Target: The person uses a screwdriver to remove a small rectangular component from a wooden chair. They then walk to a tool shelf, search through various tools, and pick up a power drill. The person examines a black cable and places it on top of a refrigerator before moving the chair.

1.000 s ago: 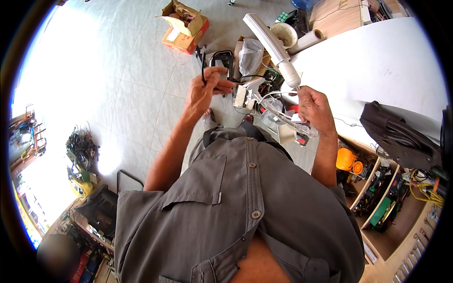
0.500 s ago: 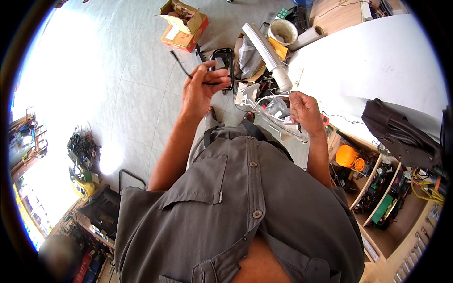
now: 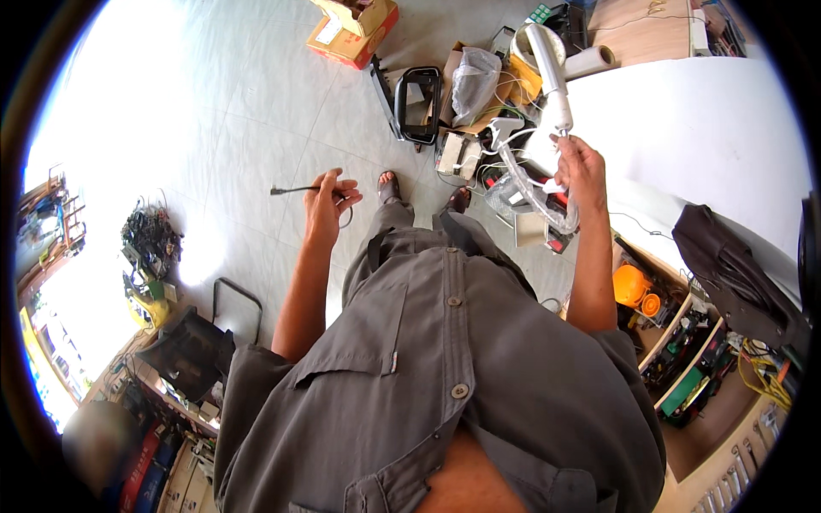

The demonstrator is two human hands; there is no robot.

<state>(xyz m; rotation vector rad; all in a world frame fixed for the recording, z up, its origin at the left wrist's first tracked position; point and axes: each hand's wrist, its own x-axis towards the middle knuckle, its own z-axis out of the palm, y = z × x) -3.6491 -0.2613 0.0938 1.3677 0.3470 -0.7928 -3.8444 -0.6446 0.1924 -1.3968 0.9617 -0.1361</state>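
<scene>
My left hand (image 3: pixel 323 205) is out over the floor at the left, fingers closed round a thin black cable. The black cable (image 3: pixel 295 189) points left with a small connector at its tip, and its other end loops down below my fingers. At the right, my right hand (image 3: pixel 583 171) pinches the narrow lower end of a long white tube-shaped device (image 3: pixel 547 73), which slants up and away. Beneath that hand hangs a cable bundle in a clear sleeve (image 3: pixel 534 192). A small white piece (image 3: pixel 554 185) shows by my palm; whether I grip it is unclear.
Ahead on the floor are a black frame (image 3: pixel 419 105), a cardboard box with a plastic bag (image 3: pixel 475 84) and an orange-and-brown carton (image 3: pixel 352 38). A white table (image 3: pixel 684 120) stands at the right, above wooden tool compartments (image 3: pixel 693 368). A dark chair (image 3: pixel 184 355) is at lower left.
My left hand has come down and left with the black cable, which now points left. My right hand has moved up and right, taking the white device's lower end along.
</scene>
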